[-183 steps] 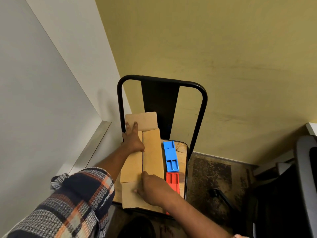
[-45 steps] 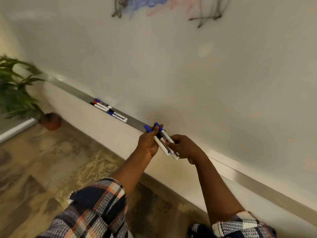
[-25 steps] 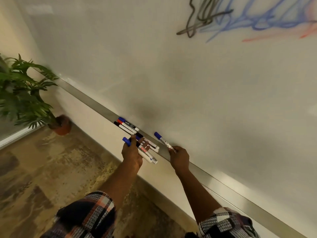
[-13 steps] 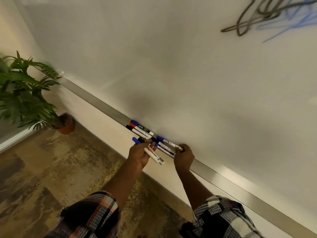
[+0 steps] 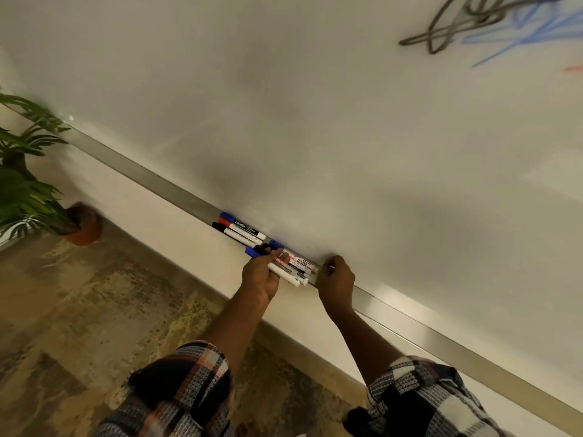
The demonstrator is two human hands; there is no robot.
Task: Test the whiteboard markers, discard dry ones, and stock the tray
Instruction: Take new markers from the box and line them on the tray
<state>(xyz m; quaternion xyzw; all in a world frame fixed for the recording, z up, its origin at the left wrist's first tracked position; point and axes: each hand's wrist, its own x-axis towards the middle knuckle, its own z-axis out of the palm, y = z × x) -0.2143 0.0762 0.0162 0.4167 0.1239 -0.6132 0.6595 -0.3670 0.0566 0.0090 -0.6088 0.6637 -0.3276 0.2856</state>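
Gripping a bundle of white-barrelled whiteboard markers point(image 5: 285, 272) in my left hand point(image 5: 260, 275), fingers wrapped round the barrels, one blue cap and one black cap poking out past my knuckles toward the tray's left end. The bundle hangs just off the front lip of the long brushed-metal tray point(image 5: 176, 192) that runs along the bottom edge of the glossy white whiteboard point(image 5: 315, 121). My right hand point(image 5: 336, 279) sits at the tray just beside the bundle's tail ends, fingers curled in tight against the board. Whether they pinch anything, I cannot tell from here. Between my two hands, a blue-capped marker with a printed white label point(image 5: 299, 262) lies flat in the tray, lengthwise, its tail right at my right knuckles. Further toward the tray's left end, three white markers point(image 5: 243, 231) lie side by side along the tray, capped blue, red and black, with blue nearest the board and black at the front lip. High on the board, off to the right: grey scribbles point(image 5: 457, 26), blue scribbles point(image 5: 511, 33) and a trace of red at the edge of view. Down on the left, a green leafy plant in a terracotta pot point(image 5: 34, 203) stands on the mottled brown floor point(image 5: 79, 310). Both my forearms come out of plaid sleeves point(image 5: 179, 386).
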